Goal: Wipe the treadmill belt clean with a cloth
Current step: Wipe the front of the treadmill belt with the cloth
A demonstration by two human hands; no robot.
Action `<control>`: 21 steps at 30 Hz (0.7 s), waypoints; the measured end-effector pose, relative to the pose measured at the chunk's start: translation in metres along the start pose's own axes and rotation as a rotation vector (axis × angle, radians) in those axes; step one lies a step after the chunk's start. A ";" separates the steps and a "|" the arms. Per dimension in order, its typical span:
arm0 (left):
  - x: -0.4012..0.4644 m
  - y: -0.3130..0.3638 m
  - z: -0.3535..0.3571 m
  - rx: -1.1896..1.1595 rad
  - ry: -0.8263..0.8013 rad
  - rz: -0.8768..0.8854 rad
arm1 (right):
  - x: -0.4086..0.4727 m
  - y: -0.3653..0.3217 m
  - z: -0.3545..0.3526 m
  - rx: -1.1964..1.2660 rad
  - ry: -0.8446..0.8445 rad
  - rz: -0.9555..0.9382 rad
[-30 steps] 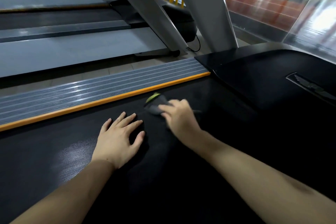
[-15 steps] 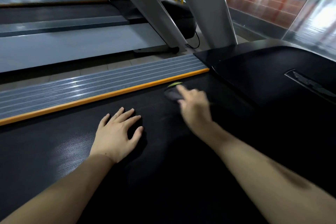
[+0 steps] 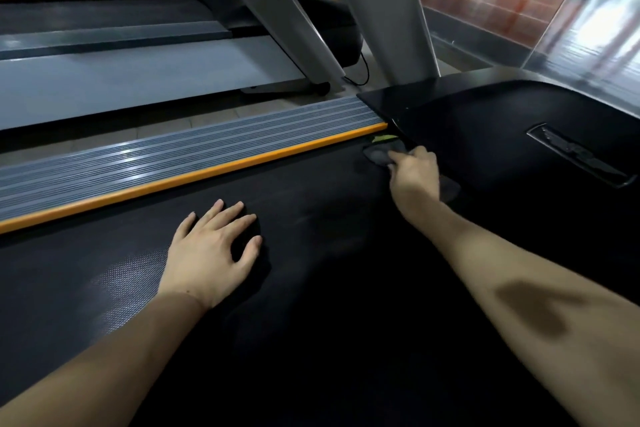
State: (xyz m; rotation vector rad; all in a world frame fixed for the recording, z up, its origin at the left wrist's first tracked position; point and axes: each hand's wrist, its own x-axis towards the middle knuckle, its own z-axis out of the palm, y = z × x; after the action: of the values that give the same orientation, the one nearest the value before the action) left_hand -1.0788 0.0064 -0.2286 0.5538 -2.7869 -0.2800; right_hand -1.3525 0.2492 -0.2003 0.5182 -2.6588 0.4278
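The black treadmill belt [image 3: 311, 288] fills the lower part of the head view. A dark grey cloth [image 3: 379, 153] with a green-yellow edge lies on the belt's far end, right against the black motor cover [image 3: 502, 135]. My right hand [image 3: 414, 177] presses down on the cloth, fingers curled over it; part of the cloth shows behind the hand too. My left hand [image 3: 211, 253] rests flat on the belt, fingers spread, nearer to me and to the left.
A grey ribbed side rail [image 3: 173, 156] with an orange strip [image 3: 194, 173] borders the belt on the left. White uprights [image 3: 377, 10] rise beyond the motor cover. Another treadmill [image 3: 121, 73] stands to the left, with a black cable on the floor.
My right hand has pushed the cloth forward along the belt, from beside my left hand up to the motor cover. My left hand has stayed put.
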 end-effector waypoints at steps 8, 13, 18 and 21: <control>-0.002 0.001 -0.002 0.004 0.004 0.012 | -0.095 -0.107 -0.010 0.352 -0.121 -0.510; -0.001 0.001 -0.002 0.010 0.002 0.012 | -0.008 0.008 -0.006 0.048 0.017 -0.147; -0.001 0.000 -0.001 -0.004 0.008 0.012 | -0.027 -0.024 -0.008 0.035 0.018 0.021; -0.002 0.001 -0.003 0.002 0.000 0.015 | -0.082 -0.091 -0.005 0.240 -0.038 -0.256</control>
State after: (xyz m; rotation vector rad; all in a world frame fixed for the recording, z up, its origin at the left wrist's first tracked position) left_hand -1.0768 0.0073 -0.2260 0.5335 -2.7901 -0.2740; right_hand -1.2438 0.1943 -0.2117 0.9347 -2.5432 0.6664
